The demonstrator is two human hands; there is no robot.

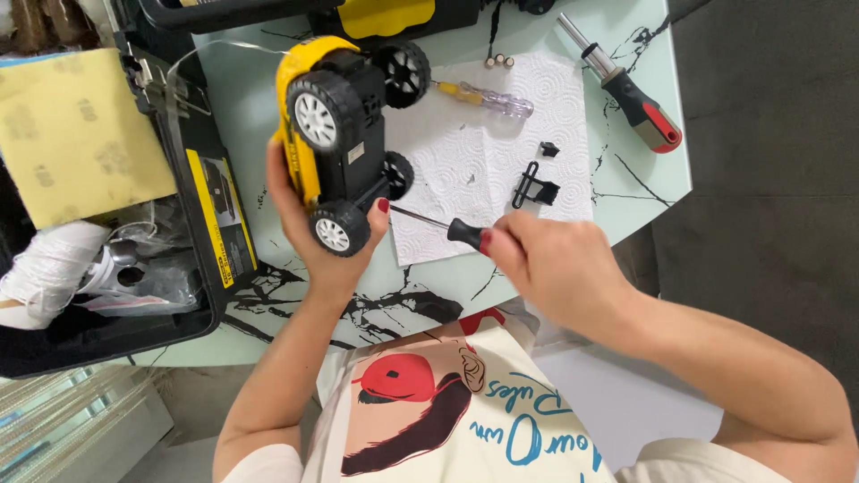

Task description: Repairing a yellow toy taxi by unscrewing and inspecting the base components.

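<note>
Left hand (322, 237) grasps a yellow toy car (344, 134) underside-out; right hand (555, 264) clenches a screwdriver (438, 225), tip at the chassis, needing steady alignment.

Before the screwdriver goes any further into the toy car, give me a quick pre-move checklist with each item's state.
1. Left hand grips the yellow toy car firmly, underside exposed: ok.
2. Right hand holds the small screwdriver: ok.
3. Tip seated in a screw: cannot tell, hidden by the car.
4. Removed black parts lie on the paper towel: ok.
5. Spare red-handled screwdriver clear of both hands: ok.
</note>
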